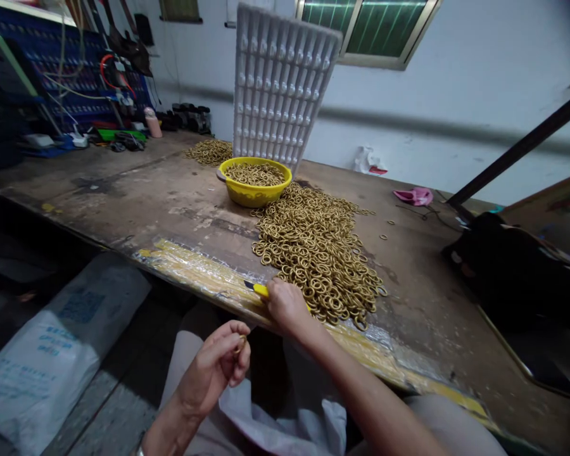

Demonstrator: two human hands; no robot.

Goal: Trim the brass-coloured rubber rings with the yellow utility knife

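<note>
Pinched in the fingers of my left hand [221, 354] is a brass-coloured ring [240, 344], held over my lap just off the table edge. My right hand [287, 304] grips a yellow utility knife [260, 289] whose dark blade points left, above the taped table edge. Right beside that hand spreads a large heap of the same brass-coloured rings [318, 247]. Behind the heap's left side stands a yellow basin [254, 193] filled with more rings.
A moulded grey plastic tray [280, 88] stands upright behind the basin. Another ring pile [209, 152] lies at the back left. A pink cloth [414, 196] and a black bag [508, 278] are on the right. White sacks [61, 354] sit on the floor at left.
</note>
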